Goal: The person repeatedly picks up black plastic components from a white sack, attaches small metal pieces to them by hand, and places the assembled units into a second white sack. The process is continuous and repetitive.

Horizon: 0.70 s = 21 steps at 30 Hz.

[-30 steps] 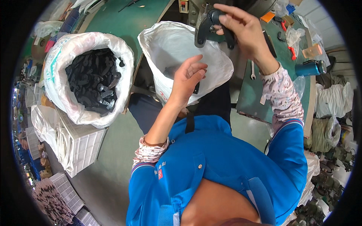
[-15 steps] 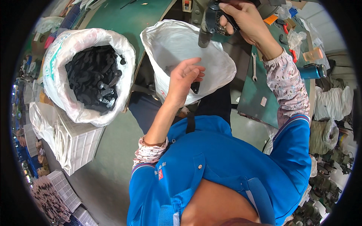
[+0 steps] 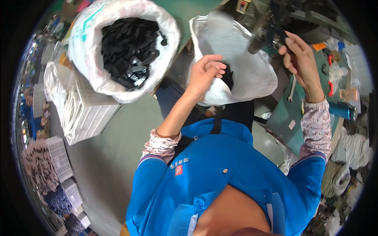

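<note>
My left hand hovers over the near left rim of a white woven bag, its fingers loosely curled and apart, nothing visible in them. Just beyond the fingertips, dark pieces show inside the bag. Up at the right, my right hand has its fingers bent round the end of a black handle on a dark machine. A dark cylindrical machine part juts out over the bag's far right side. The fingers partly hide where the handle is gripped.
At the left, another white bag holds many black parts and a few shiny ones. Below it stands a white plastic crate. A wrench, orange-handled tools and a blue bottle lie on the green bench at the right.
The whole view has shifted, so bags and bench sit further right. My right hand has come lower with the handle, its grip looking looser. My left hand stays over the bag.
</note>
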### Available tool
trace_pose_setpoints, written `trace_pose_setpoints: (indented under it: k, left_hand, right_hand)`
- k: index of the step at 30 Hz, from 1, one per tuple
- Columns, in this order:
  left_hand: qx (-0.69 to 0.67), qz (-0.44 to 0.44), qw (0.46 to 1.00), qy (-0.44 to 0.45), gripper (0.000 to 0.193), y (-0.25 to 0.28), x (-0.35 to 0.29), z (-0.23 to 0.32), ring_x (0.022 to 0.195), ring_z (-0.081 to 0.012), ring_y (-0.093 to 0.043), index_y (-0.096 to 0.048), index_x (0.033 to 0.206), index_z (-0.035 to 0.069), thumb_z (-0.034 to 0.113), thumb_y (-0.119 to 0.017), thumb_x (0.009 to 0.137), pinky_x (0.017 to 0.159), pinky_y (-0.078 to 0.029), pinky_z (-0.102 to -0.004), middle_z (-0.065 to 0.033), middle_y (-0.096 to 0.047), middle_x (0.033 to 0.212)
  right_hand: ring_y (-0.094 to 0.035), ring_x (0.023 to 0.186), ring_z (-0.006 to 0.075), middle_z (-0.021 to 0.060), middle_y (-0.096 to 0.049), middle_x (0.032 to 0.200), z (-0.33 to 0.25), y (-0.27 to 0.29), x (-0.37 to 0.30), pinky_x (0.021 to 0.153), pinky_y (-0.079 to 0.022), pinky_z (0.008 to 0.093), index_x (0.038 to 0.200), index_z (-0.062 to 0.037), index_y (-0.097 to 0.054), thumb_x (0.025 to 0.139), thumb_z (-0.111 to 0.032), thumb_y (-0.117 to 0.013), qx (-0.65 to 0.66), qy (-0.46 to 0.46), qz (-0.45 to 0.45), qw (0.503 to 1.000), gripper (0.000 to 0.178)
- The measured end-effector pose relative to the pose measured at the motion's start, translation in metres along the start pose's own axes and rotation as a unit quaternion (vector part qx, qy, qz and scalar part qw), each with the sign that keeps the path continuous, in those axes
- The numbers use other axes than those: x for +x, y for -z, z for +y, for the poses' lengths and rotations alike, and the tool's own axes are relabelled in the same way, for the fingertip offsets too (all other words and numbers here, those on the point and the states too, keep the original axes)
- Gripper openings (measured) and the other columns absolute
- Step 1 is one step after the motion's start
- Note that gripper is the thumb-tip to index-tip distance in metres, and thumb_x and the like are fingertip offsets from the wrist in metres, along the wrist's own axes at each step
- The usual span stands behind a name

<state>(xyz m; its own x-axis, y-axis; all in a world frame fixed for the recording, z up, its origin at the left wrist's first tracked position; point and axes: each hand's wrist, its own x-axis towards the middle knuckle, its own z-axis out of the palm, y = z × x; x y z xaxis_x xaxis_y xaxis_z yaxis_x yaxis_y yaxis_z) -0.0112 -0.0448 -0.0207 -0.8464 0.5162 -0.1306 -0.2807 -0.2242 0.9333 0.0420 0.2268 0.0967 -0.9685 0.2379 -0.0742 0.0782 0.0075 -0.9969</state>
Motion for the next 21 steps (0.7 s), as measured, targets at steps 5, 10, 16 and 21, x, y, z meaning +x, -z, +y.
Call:
trace_pose_setpoints:
  k: [5, 10, 16, 21]
  left_hand:
    - [0.168, 0.076, 0.978, -0.098, 0.03, 0.071, -0.006, 0.003, 0.084, -0.0116, -0.061, -0.055, 0.121, 0.001, 0.002, -0.055, 0.091, 0.078, -0.051, -0.0261, -0.0072, -0.067, 0.097]
    - [0.638, 0.142, 0.738, -0.167, 0.06, 0.165, -0.037, 0.058, 0.105, -0.0329, -0.059, -0.046, 0.133, 0.009, -0.01, -0.049, 0.076, 0.092, -0.047, -0.0415, -0.0178, -0.061, 0.112]
    - [0.805, 0.093, 0.58, -0.081, 0.088, 0.23, -0.066, 0.09, 0.118, -0.0467, -0.043, -0.026, 0.147, 0.018, -0.009, -0.053, 0.069, 0.096, -0.043, -0.0508, -0.0275, -0.044, 0.13]
    - [0.805, 0.059, 0.58, 0.108, 0.116, 0.202, -0.038, 0.085, 0.136, -0.0516, -0.021, -0.008, 0.149, 0.034, 0.011, -0.074, 0.057, 0.098, -0.041, -0.0597, -0.028, -0.022, 0.148]
  right_hand:
    - [-0.053, 0.048, 0.0061, 0.0058, -0.062, 0.071, -0.007, -0.005, 0.001, 0.036, -0.031, 0.0166, 0.126, 0.0022, -0.049, 0.096, -0.016, -0.052, 0.037, 0.007, 0.009, 0.999, 0.035]
    - [-0.061, 0.071, 0.0108, 0.0076, -0.063, 0.086, 0.0, -0.008, -0.005, 0.057, -0.046, 0.0202, 0.132, -0.0011, -0.047, 0.096, -0.021, -0.052, -0.231, 0.155, 0.031, 0.96, 0.041]
    - [-0.064, 0.088, 0.0149, 0.0125, -0.066, 0.104, 0.057, -0.044, -0.046, 0.067, -0.051, 0.0259, 0.133, -0.0096, -0.05, 0.092, -0.014, -0.06, -0.297, 0.159, -0.037, 0.941, 0.043]
    - [-0.06, 0.084, 0.0102, 0.0057, -0.065, 0.098, 0.112, -0.101, -0.085, 0.065, -0.047, 0.0224, 0.126, -0.0039, -0.054, 0.091, -0.012, -0.06, -0.093, 0.06, -0.115, 0.987, 0.036]
